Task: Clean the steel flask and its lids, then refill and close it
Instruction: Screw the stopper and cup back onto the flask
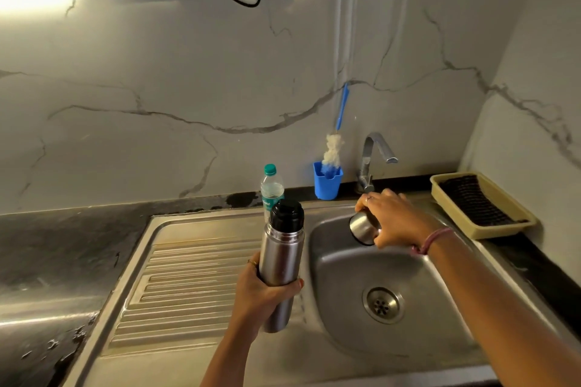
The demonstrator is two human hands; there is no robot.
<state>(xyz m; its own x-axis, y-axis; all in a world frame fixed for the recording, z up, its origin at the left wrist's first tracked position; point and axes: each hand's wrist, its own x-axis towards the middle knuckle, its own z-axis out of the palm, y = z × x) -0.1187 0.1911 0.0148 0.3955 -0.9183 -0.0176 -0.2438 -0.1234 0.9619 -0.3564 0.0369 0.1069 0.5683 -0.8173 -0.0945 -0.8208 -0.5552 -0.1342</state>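
Nearest the camera, the left hand (267,289) grips the steel flask (279,258) around its lower body, fingers and thumb wrapped about the barrel. The flask is held upright above the boundary between the ribbed drainboard (188,289) and the sink basin (361,324), clear of both. Its black inner stopper (286,214) sits on the neck; whether it is screwed tight cannot be told.

Further out, the right hand (396,217) holds the steel outer cup lid (363,228) from above, fingers curled over its closed end and thumb against its side. The lid is tilted, open rim down and toward the camera, over the rear of the basin just below the tap (377,151). No water is visible at the spout.

Behind these, a bottle brush (333,151) stands in a blue holder (327,182) against the marble wall, just left of the tap. A clear plastic water bottle (271,185) stands on the sink's rear ledge, partly hidden by the flask. A beige tray (481,204) with a dark mat lies on the counter right of the basin.

Judged step: early cleaning, with the outer lid off and presented for rinsing. The next move likely calls for water; the tap lever must be operated, and both hands are occupied, so one item would need setting down first. The stopper remains to be removed before the brush can enter the flask.
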